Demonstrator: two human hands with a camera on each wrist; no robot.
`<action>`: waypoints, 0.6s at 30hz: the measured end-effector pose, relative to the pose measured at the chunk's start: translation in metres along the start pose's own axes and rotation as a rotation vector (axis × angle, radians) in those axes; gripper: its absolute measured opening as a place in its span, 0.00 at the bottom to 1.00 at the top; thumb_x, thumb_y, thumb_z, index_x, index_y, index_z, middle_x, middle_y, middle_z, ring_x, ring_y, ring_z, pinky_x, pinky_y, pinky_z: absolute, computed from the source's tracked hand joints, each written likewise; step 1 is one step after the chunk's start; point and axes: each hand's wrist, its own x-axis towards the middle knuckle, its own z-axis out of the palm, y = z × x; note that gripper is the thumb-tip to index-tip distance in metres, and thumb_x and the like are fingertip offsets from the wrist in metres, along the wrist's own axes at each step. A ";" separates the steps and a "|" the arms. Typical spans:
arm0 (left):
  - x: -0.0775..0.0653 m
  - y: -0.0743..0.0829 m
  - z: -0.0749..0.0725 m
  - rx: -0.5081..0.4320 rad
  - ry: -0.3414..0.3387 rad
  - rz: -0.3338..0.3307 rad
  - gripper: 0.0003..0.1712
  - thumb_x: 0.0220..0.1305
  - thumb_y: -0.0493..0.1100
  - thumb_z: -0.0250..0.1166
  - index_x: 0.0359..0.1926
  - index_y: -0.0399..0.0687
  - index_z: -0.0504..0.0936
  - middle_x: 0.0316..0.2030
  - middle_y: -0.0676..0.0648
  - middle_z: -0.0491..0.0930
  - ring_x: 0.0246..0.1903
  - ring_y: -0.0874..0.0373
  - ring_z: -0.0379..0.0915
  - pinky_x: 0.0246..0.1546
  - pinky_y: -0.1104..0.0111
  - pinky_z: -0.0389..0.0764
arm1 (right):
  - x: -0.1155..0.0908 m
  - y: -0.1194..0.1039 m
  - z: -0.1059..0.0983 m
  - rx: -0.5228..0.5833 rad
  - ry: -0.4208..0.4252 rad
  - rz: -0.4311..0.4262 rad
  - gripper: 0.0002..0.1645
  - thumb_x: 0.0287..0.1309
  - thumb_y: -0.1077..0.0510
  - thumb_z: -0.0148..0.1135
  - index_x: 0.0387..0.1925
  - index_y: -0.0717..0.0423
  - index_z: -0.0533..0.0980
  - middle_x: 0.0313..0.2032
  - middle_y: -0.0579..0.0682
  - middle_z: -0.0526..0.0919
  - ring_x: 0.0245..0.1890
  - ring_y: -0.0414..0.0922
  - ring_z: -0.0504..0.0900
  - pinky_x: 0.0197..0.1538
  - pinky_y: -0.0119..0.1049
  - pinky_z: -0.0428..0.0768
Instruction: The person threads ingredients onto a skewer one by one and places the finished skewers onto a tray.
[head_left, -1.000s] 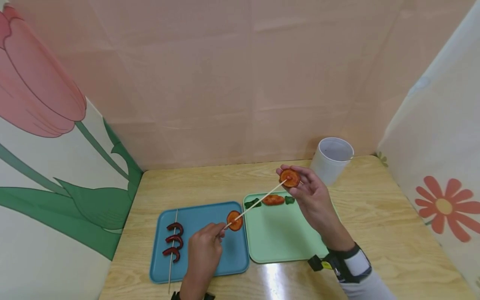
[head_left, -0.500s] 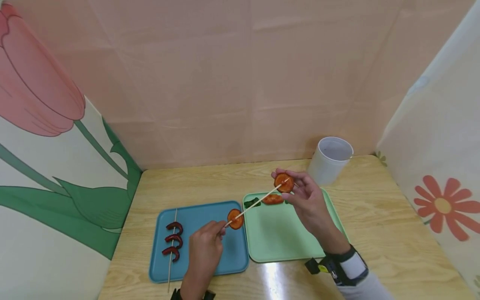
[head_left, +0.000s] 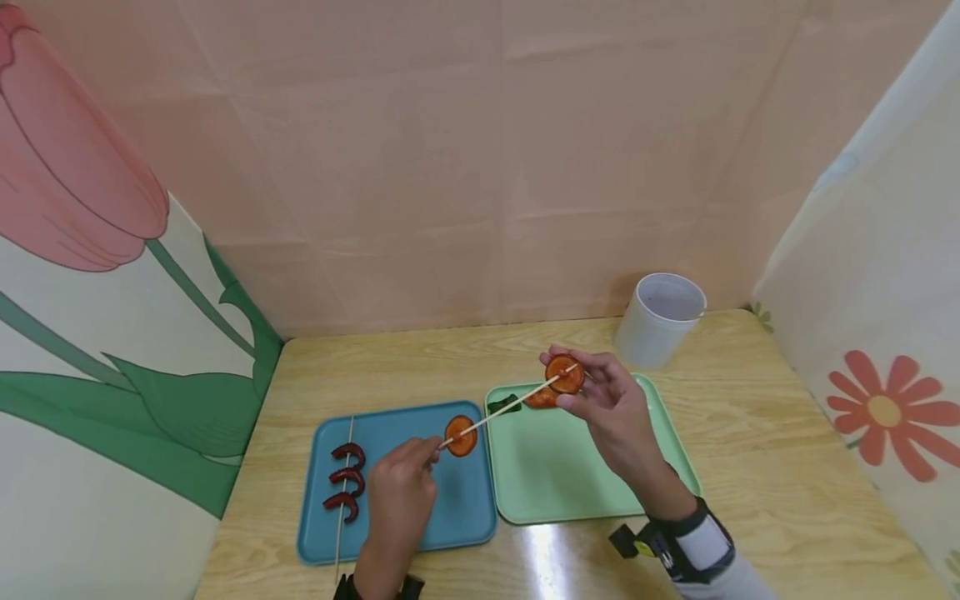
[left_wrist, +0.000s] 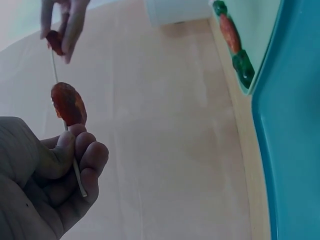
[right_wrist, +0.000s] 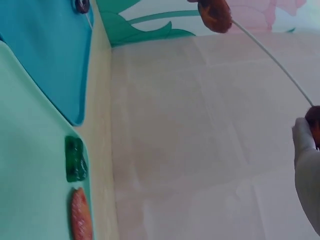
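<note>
My left hand [head_left: 401,492] pinches the lower end of a thin wooden skewer [head_left: 517,402], which slants up to the right. Just past those fingers a round orange-brown food slice [head_left: 461,436] sits threaded on the stick. Between thumb and fingertips, my right hand [head_left: 611,412] holds a second round slice [head_left: 570,382] at the skewer's upper end. The stick's tip shows at that slice's face; how far it goes through I cannot tell. In the left wrist view the skewer's butt end [left_wrist: 82,189] sticks out below the left thumb.
On the blue tray [head_left: 457,529] at left lies a skewer with three dark red curled pieces [head_left: 348,481]. The green tray [head_left: 562,467] beside it bears a dark green piece [head_left: 504,405] and an orange piece [head_left: 540,398]. A white cup [head_left: 660,325] stands behind on the wooden table [head_left: 780,450].
The right hand and its slice have moved slightly left and down, closer to the left hand. The left hand with the skewer has shifted a little left.
</note>
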 end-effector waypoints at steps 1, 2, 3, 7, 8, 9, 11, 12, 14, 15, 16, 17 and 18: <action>0.000 0.000 0.000 -0.002 -0.003 -0.003 0.22 0.38 0.13 0.68 0.30 0.39 0.92 0.22 0.49 0.86 0.19 0.62 0.82 0.18 0.74 0.81 | 0.001 -0.002 -0.001 0.009 -0.014 -0.006 0.28 0.65 0.79 0.56 0.65 0.66 0.68 0.68 0.59 0.76 0.67 0.52 0.79 0.64 0.40 0.80; 0.001 0.000 0.000 -0.005 -0.005 -0.007 0.23 0.38 0.13 0.68 0.30 0.40 0.92 0.22 0.49 0.86 0.19 0.63 0.82 0.18 0.74 0.80 | 0.001 -0.003 -0.002 0.021 -0.026 -0.008 0.27 0.66 0.78 0.56 0.65 0.65 0.69 0.68 0.59 0.76 0.67 0.53 0.79 0.64 0.40 0.80; 0.001 0.000 -0.001 -0.010 -0.009 -0.011 0.23 0.38 0.13 0.68 0.30 0.40 0.92 0.22 0.49 0.86 0.19 0.63 0.82 0.18 0.75 0.80 | 0.002 -0.005 -0.003 0.032 -0.037 -0.005 0.27 0.67 0.77 0.56 0.65 0.64 0.69 0.68 0.59 0.76 0.67 0.53 0.79 0.64 0.40 0.80; 0.001 0.000 -0.001 -0.024 -0.005 -0.008 0.25 0.36 0.12 0.67 0.31 0.41 0.92 0.22 0.50 0.87 0.20 0.63 0.82 0.18 0.75 0.81 | 0.004 -0.011 -0.005 0.005 -0.068 0.051 0.29 0.69 0.75 0.54 0.70 0.65 0.65 0.67 0.55 0.78 0.67 0.50 0.79 0.65 0.39 0.79; 0.001 0.000 -0.001 -0.024 0.002 -0.003 0.26 0.36 0.12 0.66 0.31 0.41 0.92 0.22 0.50 0.87 0.20 0.63 0.83 0.18 0.74 0.81 | 0.005 -0.012 -0.006 -0.013 -0.073 0.067 0.30 0.70 0.74 0.54 0.71 0.66 0.64 0.67 0.54 0.78 0.67 0.49 0.79 0.66 0.38 0.79; 0.001 0.000 0.000 -0.023 0.012 0.002 0.26 0.36 0.12 0.66 0.31 0.41 0.92 0.22 0.50 0.87 0.19 0.63 0.82 0.18 0.74 0.81 | 0.005 -0.013 -0.005 -0.029 -0.075 0.082 0.31 0.70 0.73 0.54 0.72 0.66 0.63 0.66 0.54 0.78 0.67 0.48 0.79 0.66 0.38 0.79; 0.002 0.000 0.001 -0.030 0.033 0.018 0.26 0.34 0.11 0.66 0.30 0.41 0.92 0.22 0.49 0.87 0.19 0.63 0.82 0.17 0.74 0.81 | 0.003 -0.012 -0.003 -0.057 -0.085 0.110 0.33 0.69 0.73 0.56 0.73 0.69 0.63 0.65 0.53 0.80 0.66 0.46 0.80 0.65 0.37 0.79; 0.002 0.001 0.002 -0.036 0.041 0.034 0.27 0.34 0.11 0.65 0.29 0.41 0.92 0.22 0.49 0.86 0.19 0.63 0.82 0.17 0.75 0.80 | 0.002 -0.010 -0.001 -0.081 -0.095 0.126 0.32 0.68 0.72 0.58 0.72 0.68 0.65 0.64 0.52 0.81 0.64 0.45 0.81 0.63 0.36 0.81; 0.003 0.004 0.005 -0.052 0.048 0.071 0.27 0.33 0.11 0.66 0.29 0.42 0.92 0.21 0.50 0.86 0.19 0.64 0.82 0.18 0.76 0.80 | -0.002 -0.004 0.005 -0.146 -0.118 0.164 0.32 0.66 0.70 0.63 0.70 0.68 0.68 0.61 0.49 0.83 0.61 0.44 0.84 0.59 0.36 0.84; 0.004 0.005 0.006 -0.061 0.047 0.088 0.27 0.34 0.11 0.66 0.29 0.42 0.92 0.21 0.50 0.86 0.19 0.64 0.82 0.18 0.76 0.80 | -0.004 0.000 0.010 -0.181 -0.130 0.190 0.32 0.64 0.69 0.65 0.69 0.67 0.70 0.60 0.47 0.84 0.59 0.43 0.85 0.56 0.36 0.85; 0.006 0.007 0.008 -0.070 0.046 0.105 0.27 0.34 0.11 0.66 0.29 0.42 0.92 0.22 0.50 0.86 0.20 0.64 0.82 0.19 0.76 0.81 | -0.006 0.004 0.014 -0.214 -0.140 0.216 0.33 0.62 0.68 0.67 0.68 0.67 0.71 0.60 0.45 0.84 0.57 0.43 0.86 0.55 0.37 0.86; 0.007 0.009 0.009 -0.078 0.046 0.120 0.27 0.34 0.11 0.66 0.29 0.42 0.92 0.22 0.50 0.86 0.20 0.64 0.82 0.20 0.77 0.81 | -0.007 0.008 0.018 -0.244 -0.147 0.240 0.33 0.61 0.67 0.69 0.67 0.66 0.72 0.59 0.43 0.84 0.56 0.42 0.87 0.53 0.37 0.87; 0.008 0.011 0.010 -0.081 0.045 0.127 0.27 0.35 0.11 0.65 0.29 0.42 0.92 0.22 0.50 0.86 0.21 0.64 0.82 0.20 0.76 0.81 | -0.009 0.012 0.022 -0.267 -0.141 0.260 0.33 0.60 0.66 0.70 0.66 0.65 0.73 0.58 0.42 0.84 0.54 0.42 0.87 0.51 0.38 0.88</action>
